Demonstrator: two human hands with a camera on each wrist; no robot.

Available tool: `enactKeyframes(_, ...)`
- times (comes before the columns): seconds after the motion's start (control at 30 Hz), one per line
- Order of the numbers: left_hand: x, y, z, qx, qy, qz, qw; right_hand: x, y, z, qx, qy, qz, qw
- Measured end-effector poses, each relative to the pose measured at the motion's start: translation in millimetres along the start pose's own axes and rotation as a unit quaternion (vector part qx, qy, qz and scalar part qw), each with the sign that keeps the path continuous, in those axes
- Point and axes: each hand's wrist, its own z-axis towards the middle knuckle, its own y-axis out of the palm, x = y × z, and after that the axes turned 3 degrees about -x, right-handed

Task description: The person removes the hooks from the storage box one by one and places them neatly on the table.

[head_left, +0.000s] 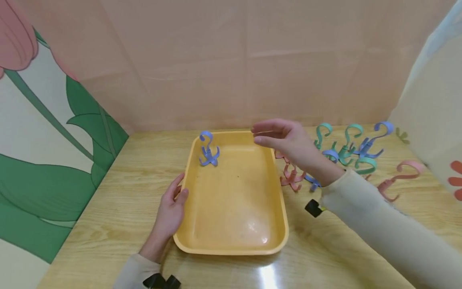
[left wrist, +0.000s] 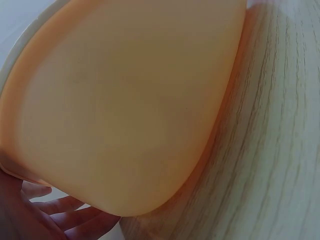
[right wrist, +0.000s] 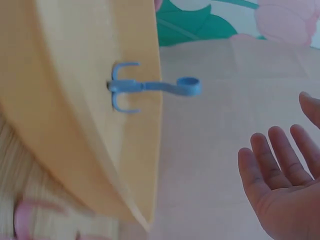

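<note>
A yellow tray (head_left: 234,208) lies on the wooden table. My left hand (head_left: 171,210) grips its left side, the thumb over the rim and the fingers against the outer wall; the left wrist view shows those fingers (left wrist: 82,217) beside the tray wall. In the tray's far left corner stands a blue multi-prong hook (head_left: 209,156), its curved top upward; the right wrist view shows this blue hook (right wrist: 127,86) from the side. My right hand (head_left: 285,140) hovers over the tray's far right corner, fingers extended and thumb apart, holding nothing.
Right of the tray lie several more hooks: pink hooks (head_left: 291,180), green hooks (head_left: 345,152) and blue hooks (head_left: 365,147). Another pink hook (head_left: 387,185) lies farther right, partly behind my right sleeve (head_left: 368,212). A plain pinkish backdrop (head_left: 216,72) rises behind the table.
</note>
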Motion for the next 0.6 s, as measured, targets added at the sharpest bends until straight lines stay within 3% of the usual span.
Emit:
enactKeyframes(0.23,-1.4,0.2,-2.9,0.000,0.000,-0.002,1.0000,23,32,35,-0.017,0.019,0.031,0.999)
enactKeyframes(0.6,-0.5,-0.4,-0.4,-0.001,0.004,-0.007,1.0000,40,65,74,-0.029,0.029,0.021,0.999)
